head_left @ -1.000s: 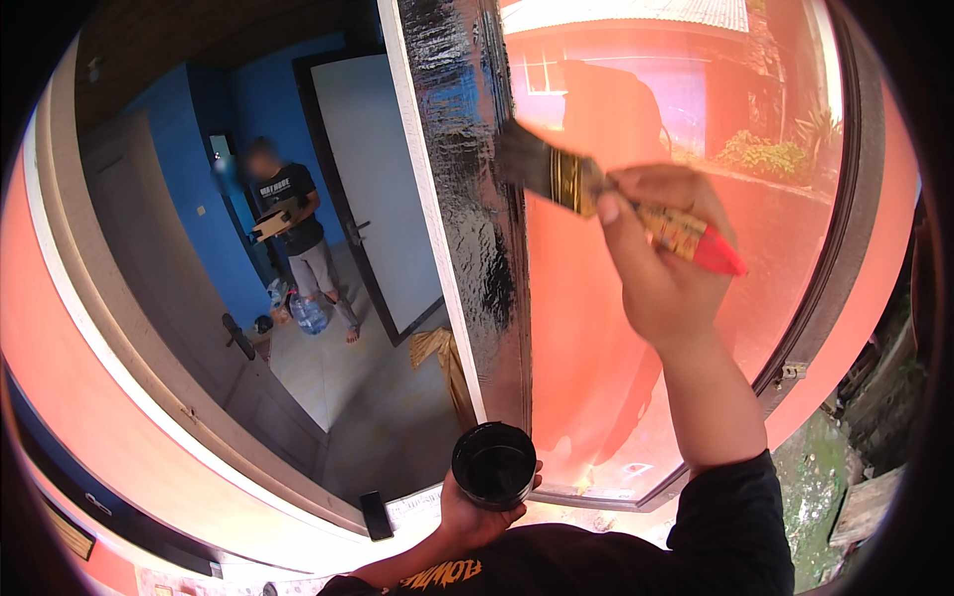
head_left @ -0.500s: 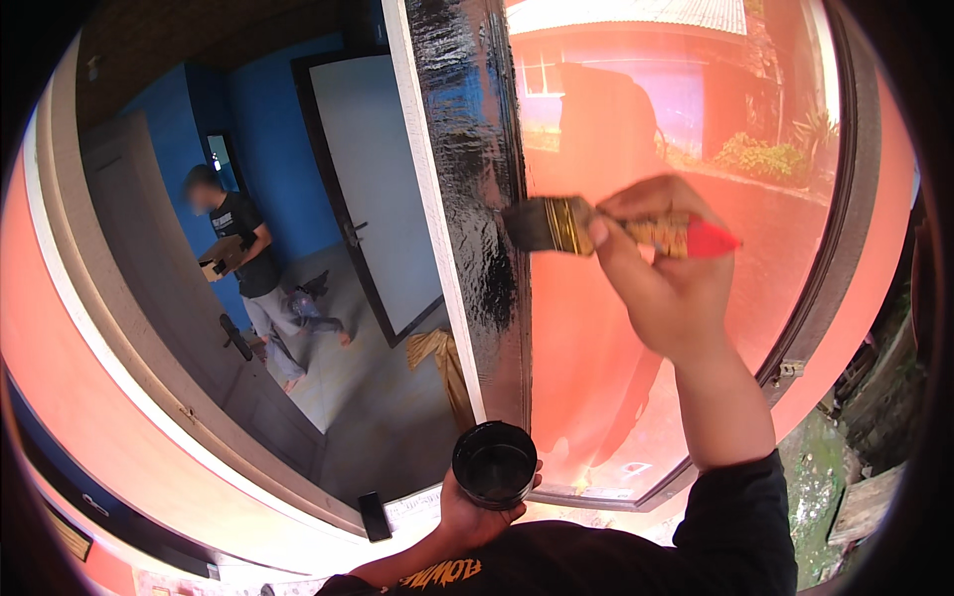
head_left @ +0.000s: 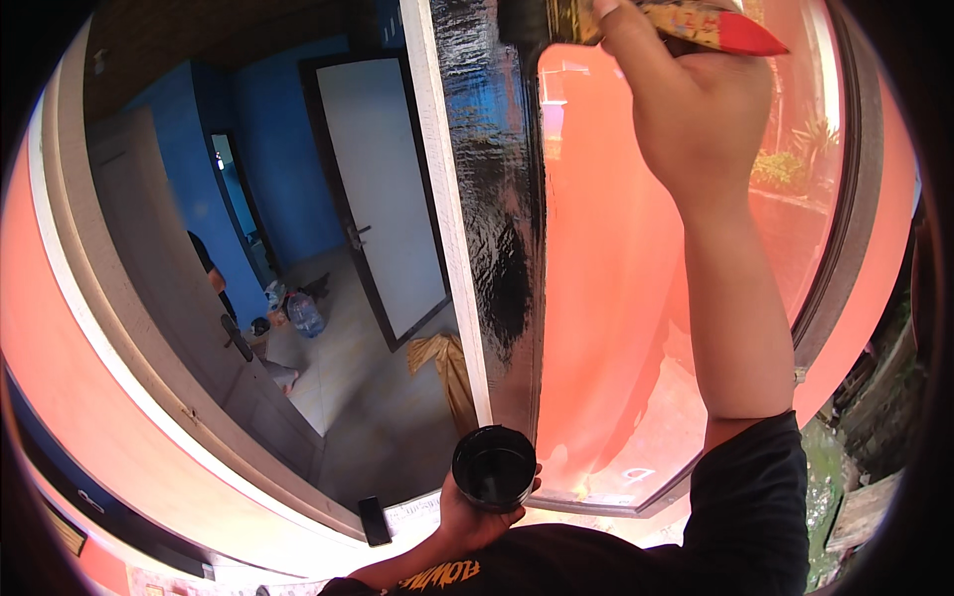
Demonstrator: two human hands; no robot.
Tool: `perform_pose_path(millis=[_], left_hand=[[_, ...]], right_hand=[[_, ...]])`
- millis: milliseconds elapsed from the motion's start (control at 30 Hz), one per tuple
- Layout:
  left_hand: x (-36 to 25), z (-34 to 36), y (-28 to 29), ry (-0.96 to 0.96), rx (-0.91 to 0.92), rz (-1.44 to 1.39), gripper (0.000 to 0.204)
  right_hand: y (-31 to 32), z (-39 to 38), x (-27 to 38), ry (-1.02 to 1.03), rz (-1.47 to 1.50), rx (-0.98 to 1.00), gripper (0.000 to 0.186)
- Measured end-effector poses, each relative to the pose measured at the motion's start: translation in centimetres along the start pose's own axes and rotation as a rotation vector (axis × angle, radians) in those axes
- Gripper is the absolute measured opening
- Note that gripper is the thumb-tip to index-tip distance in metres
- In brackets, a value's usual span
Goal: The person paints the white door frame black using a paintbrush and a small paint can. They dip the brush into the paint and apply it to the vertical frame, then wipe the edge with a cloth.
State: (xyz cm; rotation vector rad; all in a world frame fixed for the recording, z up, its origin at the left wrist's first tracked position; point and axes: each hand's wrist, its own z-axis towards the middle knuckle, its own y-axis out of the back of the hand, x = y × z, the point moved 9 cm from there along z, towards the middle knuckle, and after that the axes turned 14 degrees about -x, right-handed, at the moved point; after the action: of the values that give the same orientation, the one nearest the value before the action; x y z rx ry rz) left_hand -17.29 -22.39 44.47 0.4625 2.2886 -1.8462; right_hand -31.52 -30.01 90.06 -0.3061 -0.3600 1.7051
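My right hand (head_left: 701, 119) grips a flat paintbrush (head_left: 571, 20) with dark bristles and a yellowish, red-tipped handle. Its bristles lie against the upper part of a wooden frame post (head_left: 487, 159), which is coated in wet-looking, glossy black. Beside the post, a reflective glass pane (head_left: 616, 258) passes behind my raised right forearm. Low in the middle, my left hand (head_left: 469, 521) is wrapped around a round black tub (head_left: 494, 467) holding dark liquid, probably paint. The tub is just below the foot of the post.
Left of the post is a doorway with an open brown door (head_left: 184, 268). Inside are a white door (head_left: 373, 189), a gold-coloured cloth (head_left: 442, 372) and a clear water jug (head_left: 305, 314). A dark phone (head_left: 374, 521) rests on the sill. Another person's arm (head_left: 214, 278) shows partly behind the brown door.
My right hand has carried the brush upward along the post. My left hand and tub stay nearly still. The person indoors has moved left, mostly out of sight behind the brown door.
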Motion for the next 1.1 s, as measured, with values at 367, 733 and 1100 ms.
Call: perform_pose_path(millis=[367, 733, 1100], left_hand=[[-0.1, 0.7, 1.0, 0.04, -0.002, 0.033, 0.081], [-0.1, 1.1, 1.3, 0.071, 0.044, 0.05, 0.084], [-0.4, 0.5, 1.4, 0.087, 0.015, 0.032, 0.083]], right_hand=[[2.4, -6.7, -1.2, 0.054, 0.001, 0.07, 0.013], [4.5, -10.1, 0.5, -0.061, -0.14, 0.289, 0.011], [3.0, -6.3, 1.4, 0.323, -0.089, -0.018, 0.011]])
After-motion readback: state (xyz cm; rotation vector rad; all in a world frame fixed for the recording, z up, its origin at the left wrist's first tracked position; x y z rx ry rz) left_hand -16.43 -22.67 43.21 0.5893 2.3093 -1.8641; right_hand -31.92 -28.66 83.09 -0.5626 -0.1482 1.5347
